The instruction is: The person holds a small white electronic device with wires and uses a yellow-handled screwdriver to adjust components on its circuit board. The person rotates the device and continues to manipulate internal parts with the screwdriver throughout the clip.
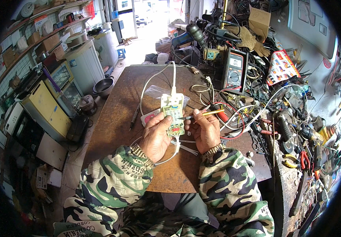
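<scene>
My left hand [157,133] grips an opened white adapter [165,102] whose green circuit board [175,119] faces up, with a red part near its lower end. White cords run from both ends of its casing. In my right hand [205,129] is a slim pointed tool [214,112] with a yellow shaft and dark tip. The tip meets or hovers just over the board; I cannot tell which. Behind and beside the adapter lie a clear plastic bag [156,92] and a white-and-pink object [150,117], partly hidden by my left hand.
A multimeter [234,72] stands at the back right of the brown table [113,130], beside coiled cords and a red-handled probe [222,115]. A thin dark pen-like tool [134,118] lies at left. Pliers [305,160], scissors [258,144] and tangled cables crowd the right side.
</scene>
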### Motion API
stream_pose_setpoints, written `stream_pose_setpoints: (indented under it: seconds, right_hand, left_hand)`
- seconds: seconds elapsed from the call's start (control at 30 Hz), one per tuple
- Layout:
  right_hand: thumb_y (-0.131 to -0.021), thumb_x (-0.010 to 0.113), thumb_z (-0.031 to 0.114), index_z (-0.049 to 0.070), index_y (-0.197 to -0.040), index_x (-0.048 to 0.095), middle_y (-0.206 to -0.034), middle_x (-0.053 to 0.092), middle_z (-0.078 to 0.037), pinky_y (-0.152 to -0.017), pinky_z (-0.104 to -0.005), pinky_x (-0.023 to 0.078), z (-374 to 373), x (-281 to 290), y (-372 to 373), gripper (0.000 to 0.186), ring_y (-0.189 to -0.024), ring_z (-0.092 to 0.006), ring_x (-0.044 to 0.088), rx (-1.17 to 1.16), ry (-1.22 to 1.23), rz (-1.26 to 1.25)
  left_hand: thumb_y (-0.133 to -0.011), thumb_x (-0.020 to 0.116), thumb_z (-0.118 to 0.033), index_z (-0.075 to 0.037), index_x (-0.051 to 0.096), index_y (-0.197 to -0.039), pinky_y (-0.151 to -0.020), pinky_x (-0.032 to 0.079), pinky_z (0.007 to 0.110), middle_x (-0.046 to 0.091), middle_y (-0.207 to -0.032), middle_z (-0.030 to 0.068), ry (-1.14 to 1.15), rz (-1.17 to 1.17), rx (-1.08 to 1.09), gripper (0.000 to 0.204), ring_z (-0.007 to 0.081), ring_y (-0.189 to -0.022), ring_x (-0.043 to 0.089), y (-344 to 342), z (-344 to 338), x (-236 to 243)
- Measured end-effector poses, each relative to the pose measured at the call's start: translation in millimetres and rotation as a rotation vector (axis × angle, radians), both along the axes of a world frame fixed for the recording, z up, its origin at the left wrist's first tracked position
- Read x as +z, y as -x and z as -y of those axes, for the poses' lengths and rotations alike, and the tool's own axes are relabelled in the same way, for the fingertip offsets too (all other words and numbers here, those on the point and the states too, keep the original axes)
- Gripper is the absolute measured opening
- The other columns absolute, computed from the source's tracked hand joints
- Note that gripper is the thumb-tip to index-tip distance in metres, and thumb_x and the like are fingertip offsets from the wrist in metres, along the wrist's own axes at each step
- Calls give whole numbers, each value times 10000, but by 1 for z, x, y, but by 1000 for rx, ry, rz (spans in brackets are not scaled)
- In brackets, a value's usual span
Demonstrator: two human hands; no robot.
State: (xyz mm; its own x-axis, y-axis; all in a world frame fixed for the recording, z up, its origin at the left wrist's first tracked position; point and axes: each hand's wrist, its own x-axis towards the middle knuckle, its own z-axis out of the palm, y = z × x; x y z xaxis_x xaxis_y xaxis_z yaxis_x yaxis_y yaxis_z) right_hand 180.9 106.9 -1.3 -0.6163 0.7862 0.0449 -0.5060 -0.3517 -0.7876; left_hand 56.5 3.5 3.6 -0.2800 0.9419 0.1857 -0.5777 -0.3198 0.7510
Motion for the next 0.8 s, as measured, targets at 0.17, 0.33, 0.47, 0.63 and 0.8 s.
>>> stream_pose_setpoints:
  seconds: [0.17,0.33,0.47,0.63,0.8]
  right_hand:
    - [-950,601,172,71,-873,573,-794,664,-84,-609,-301,540,-1,-3,1,130,-656,-179,633,-9,-8,-7]
    - [-952,598,169,70,-867,577,-788,661,-81,-616,-301,547,0,-2,1,133,-666,-175,636,-24,2,-36]
    - [-954,596,166,67,-871,581,-771,652,-72,-613,-304,551,2,-1,2,130,-666,-173,637,-14,6,-8]
    - [-950,603,161,61,-877,590,-768,649,-72,-601,-302,551,-1,-3,0,125,-664,-174,644,-7,-23,16]
    - [-940,626,164,39,-886,592,-782,662,-87,-592,-292,551,0,-7,3,140,-675,-181,656,-74,-76,7]
  left_hand:
    - [-997,461,-127,33,486,-1306,-936,513,397,620,-1198,147,0,-4,0,350,278,-1056,636,2,-1,-4]
    - [-998,464,-133,35,490,-1306,-941,510,393,617,-1205,145,-13,-21,-5,351,273,-1055,636,1,-1,-1]
    - [-1000,460,-129,38,489,-1305,-941,510,393,615,-1209,146,-18,-15,-2,349,274,-1055,636,1,0,-3]
    - [-1003,450,-120,40,492,-1302,-939,513,391,615,-1208,148,-6,-8,7,341,276,-1056,637,0,0,-2]
    - [-1000,463,-115,33,511,-1282,-925,519,383,631,-1174,140,-9,3,16,322,272,-1041,641,0,0,-2]
